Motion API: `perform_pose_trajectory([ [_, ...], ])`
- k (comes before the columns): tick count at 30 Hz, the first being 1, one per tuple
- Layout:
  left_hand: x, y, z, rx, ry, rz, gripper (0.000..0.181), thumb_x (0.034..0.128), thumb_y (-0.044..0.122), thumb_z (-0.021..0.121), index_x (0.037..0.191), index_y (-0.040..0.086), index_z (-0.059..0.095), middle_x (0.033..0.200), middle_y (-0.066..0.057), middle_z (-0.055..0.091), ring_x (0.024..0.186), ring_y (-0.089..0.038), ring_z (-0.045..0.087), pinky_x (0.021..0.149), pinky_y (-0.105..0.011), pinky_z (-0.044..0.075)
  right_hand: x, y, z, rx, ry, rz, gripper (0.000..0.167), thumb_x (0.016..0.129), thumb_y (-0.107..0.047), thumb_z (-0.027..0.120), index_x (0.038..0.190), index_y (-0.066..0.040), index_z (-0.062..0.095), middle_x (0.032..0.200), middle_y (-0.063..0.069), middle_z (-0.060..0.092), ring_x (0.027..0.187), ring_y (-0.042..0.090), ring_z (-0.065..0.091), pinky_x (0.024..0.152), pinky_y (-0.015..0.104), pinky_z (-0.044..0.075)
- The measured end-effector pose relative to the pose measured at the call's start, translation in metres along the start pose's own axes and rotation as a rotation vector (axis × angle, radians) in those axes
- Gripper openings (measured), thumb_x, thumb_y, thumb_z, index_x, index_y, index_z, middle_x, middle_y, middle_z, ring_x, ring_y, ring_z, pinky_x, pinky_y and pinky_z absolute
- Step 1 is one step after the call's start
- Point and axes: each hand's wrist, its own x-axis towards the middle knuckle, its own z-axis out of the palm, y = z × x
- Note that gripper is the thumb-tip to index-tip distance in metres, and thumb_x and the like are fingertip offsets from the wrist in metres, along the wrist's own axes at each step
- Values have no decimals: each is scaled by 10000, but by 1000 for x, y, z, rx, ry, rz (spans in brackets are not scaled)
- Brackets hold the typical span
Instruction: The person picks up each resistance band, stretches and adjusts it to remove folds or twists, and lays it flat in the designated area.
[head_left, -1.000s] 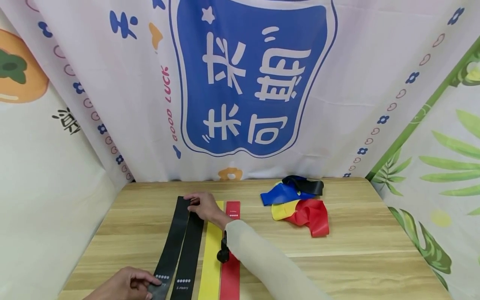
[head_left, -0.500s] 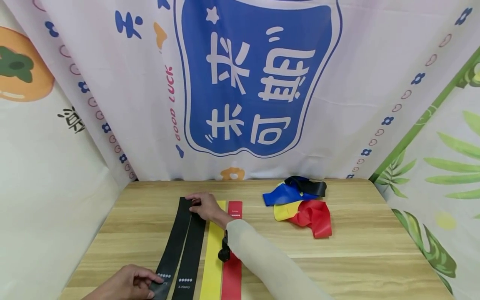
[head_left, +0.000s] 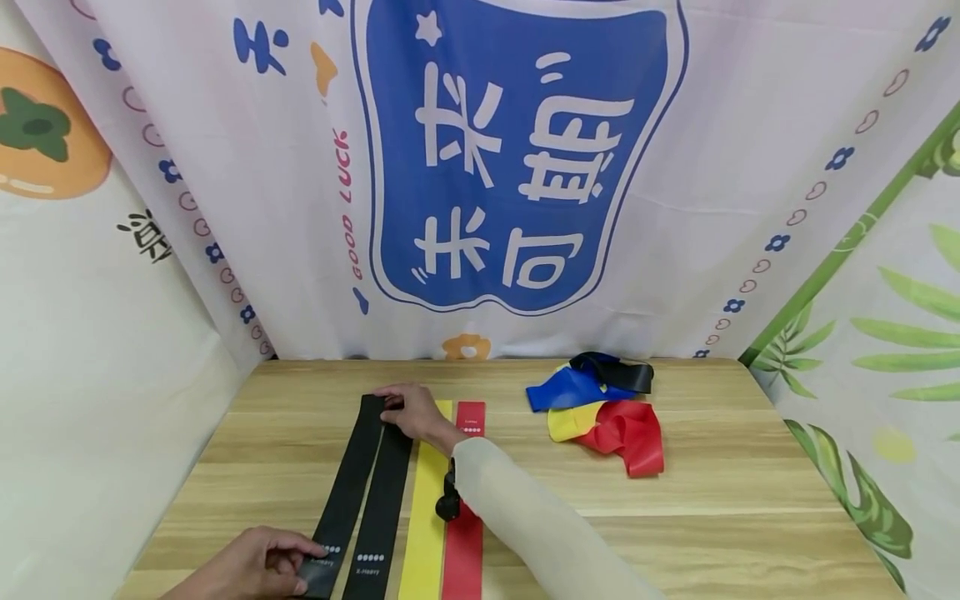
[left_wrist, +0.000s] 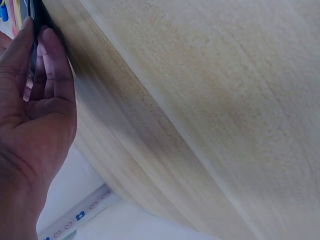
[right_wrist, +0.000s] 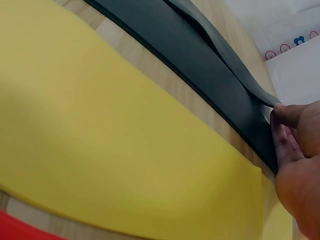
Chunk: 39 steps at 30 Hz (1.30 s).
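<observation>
Black resistance bands lie lengthwise on the table, the leftmost black band [head_left: 348, 492] stretched flat between both hands. Its near end, by the printed dots, is pinched by my left hand [head_left: 262, 560]. At its far end my right hand [head_left: 411, 410] pinches the tip between thumb and fingers; in the right wrist view that black band [right_wrist: 242, 72] curves up slightly to the thumb. Just right of it lies a second black band [head_left: 382, 508] marked X-Heavy, its far end hidden under my right hand. In the left wrist view my left hand [left_wrist: 37, 110] hides most of the band.
A yellow band [head_left: 422, 517] and a red band [head_left: 461, 562] lie parallel to the right, partly under my right forearm. A crumpled heap holds a blue band [head_left: 562, 387], a black band [head_left: 633, 375] and a red band [head_left: 633, 437]. A printed curtain [head_left: 300, 250] hangs behind the table.
The head view has shifted slightly, so the scene sits a little further right. My left hand has edged up slightly, baring more of the print; my right hand keeps its pinch.
</observation>
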Motion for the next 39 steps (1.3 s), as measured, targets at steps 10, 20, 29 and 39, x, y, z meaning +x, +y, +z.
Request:
perform_pose_trajectory([
  [10,2,1,0,91,25,21,316,934,24,766,1237,-59,733,915,37,664,760,-23,604,622,-231,542,-2,4,-5,-11,5,-6,407,984,-21,736,1383,-100,708,1414,31,686,1260,180,665,971,251,568],
  [20,6,-1,-2,206,122,76,295,938,108,798,1199,-18,744,943,2,681,788,-31,604,637,-252,551,-4,1,-18,29,34,1,393,979,-50,753,1369,-85,711,1353,61,723,1271,237,667,943,258,588],
  [29,16,13,-3,268,220,-8,294,943,175,810,1194,36,746,1006,-31,705,825,-44,606,674,-245,547,-10,-4,-27,1,8,-48,344,986,-57,748,1329,-56,726,1338,62,722,1247,226,668,947,252,584],
  [39,32,29,0,237,239,-81,304,962,192,796,1214,33,737,1073,-94,718,855,-82,642,703,-262,579,-18,-9,-48,39,-35,-77,329,1007,-81,727,1334,-46,722,1325,62,721,1236,235,676,877,227,599],
])
